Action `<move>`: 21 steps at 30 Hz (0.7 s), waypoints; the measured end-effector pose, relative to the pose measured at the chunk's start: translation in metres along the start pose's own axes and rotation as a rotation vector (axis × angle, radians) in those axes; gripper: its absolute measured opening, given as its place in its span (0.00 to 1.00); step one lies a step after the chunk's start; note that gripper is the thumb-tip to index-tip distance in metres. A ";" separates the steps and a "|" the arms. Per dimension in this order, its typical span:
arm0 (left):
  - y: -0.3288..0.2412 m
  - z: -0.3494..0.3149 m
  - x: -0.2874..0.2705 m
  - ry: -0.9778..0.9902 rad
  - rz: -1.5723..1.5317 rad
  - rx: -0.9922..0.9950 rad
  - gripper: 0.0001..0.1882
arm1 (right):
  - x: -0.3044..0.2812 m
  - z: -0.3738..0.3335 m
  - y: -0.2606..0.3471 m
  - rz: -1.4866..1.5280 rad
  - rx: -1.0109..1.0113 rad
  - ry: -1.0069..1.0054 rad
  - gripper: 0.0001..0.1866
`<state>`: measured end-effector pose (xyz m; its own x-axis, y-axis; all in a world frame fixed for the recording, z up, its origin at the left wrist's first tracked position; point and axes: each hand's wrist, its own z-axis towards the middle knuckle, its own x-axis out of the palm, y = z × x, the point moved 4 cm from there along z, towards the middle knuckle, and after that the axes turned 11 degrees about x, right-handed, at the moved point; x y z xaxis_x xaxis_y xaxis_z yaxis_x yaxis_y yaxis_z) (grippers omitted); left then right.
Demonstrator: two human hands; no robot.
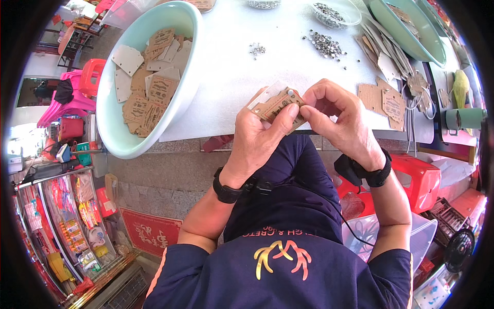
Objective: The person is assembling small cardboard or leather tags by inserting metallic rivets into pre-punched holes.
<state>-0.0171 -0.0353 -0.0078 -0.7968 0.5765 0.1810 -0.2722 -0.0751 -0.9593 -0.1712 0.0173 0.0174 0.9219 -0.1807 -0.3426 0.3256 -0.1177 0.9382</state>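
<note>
Above the table's near edge, my left hand (251,140) grips a brown printed cardboard card (274,107), its thumb lying across the front. A pale layer shows behind the card, and a small silvery stud sits near its top edge. My right hand (342,117) is closed in a pinch at the card's right edge; whatever lies between thumb and forefinger is hidden. Beyond the hands lie a little cluster of metal studs (257,50) and a larger heap of dark, shiny studs (328,46).
A pale green basin (109,126) of cards stands at left on the white-covered table (221,67). At right are stacked cards (388,59), loose cards (392,104) and another green basin (435,51). A clear bowl (355,19) holds studs. Red stools (424,180) stand below right.
</note>
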 end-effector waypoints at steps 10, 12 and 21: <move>-0.002 -0.001 -0.004 0.064 -0.025 0.038 0.13 | 0.009 0.004 -0.010 0.282 0.190 0.159 0.10; -0.002 0.001 -0.004 0.085 0.034 0.102 0.14 | 0.010 0.004 -0.012 0.293 0.207 0.164 0.10; -0.001 0.006 -0.009 -0.067 -0.105 0.086 0.13 | 0.003 0.003 0.002 0.321 0.269 0.242 0.19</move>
<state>-0.0129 -0.0456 -0.0072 -0.7952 0.5292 0.2960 -0.3984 -0.0881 -0.9130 -0.1680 0.0135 0.0180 0.9997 -0.0202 0.0133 -0.0195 -0.3473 0.9376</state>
